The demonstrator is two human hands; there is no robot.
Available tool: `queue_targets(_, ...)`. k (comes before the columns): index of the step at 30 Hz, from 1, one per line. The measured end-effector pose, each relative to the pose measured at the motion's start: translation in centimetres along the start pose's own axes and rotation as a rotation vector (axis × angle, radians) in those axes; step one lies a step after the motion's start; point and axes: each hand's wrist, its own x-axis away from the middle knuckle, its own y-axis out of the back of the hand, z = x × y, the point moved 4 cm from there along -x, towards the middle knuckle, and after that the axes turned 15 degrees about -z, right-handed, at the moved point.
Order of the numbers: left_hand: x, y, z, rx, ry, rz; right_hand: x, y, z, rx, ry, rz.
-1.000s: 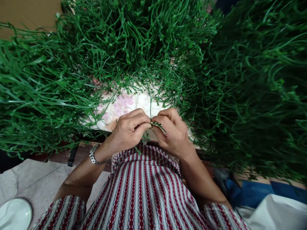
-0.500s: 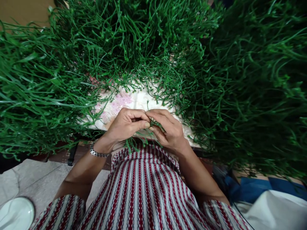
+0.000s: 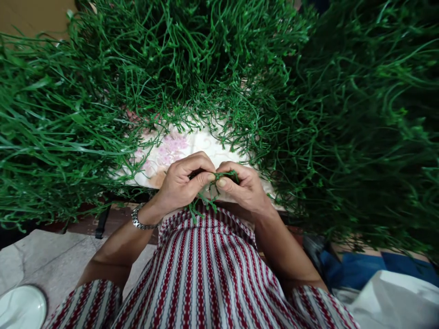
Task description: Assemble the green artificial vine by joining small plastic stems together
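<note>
A small green plastic-looking stem with branching tips (image 3: 203,201) is pinched between my two hands, close to my lap. My left hand (image 3: 187,178) has thumb and index finger closed on it, and its tips hang below that hand. Thumb and bent fingers of my right hand (image 3: 242,185) grip the same green piece beside the left fingertips. Part of the stem is hidden behind the fingers. Under and beyond the hands lies a white cloth with pink flower patterns (image 3: 171,148).
Large heaps of similar green stems surround the cloth: grass-like blades at left (image 3: 61,137), a pile at the back (image 3: 206,50), a dark mass at right (image 3: 360,137). A white round lid-like object (image 3: 24,306) is at lower left, a white sheet (image 3: 394,301) at lower right.
My right fingers have shifted slightly down and curled more, with more of the green stem now showing between the hands. The hanging tips have moved a little right.
</note>
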Motion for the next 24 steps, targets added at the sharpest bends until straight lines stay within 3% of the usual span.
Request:
queue_targets(7,-0.4,-0.1,-0.7,-0.32,0.06,0.418,-0.2,0.2,1.6,0.335,0.34,0.177)
queue_targets(12,-0.4,-0.3,-0.9,-0.076,0.091,0.658,0.1,-0.4,2.0,0.149,0.342,0.412)
queue_targets(18,0.6,-0.5,0.4,0.07,0.241,0.724,0.3,-1.1,1.5,-0.015,0.196,0.587)
queue_targets(22,1.3,-0.2,0.2,0.183,0.321,0.753,0.5,-0.9,1.3,-0.048,0.208,0.677)
queue_targets(24,1.3,0.2,-0.3,0.299,0.356,0.73,0.5,-0.5,1.5,-0.098,0.212,0.657)
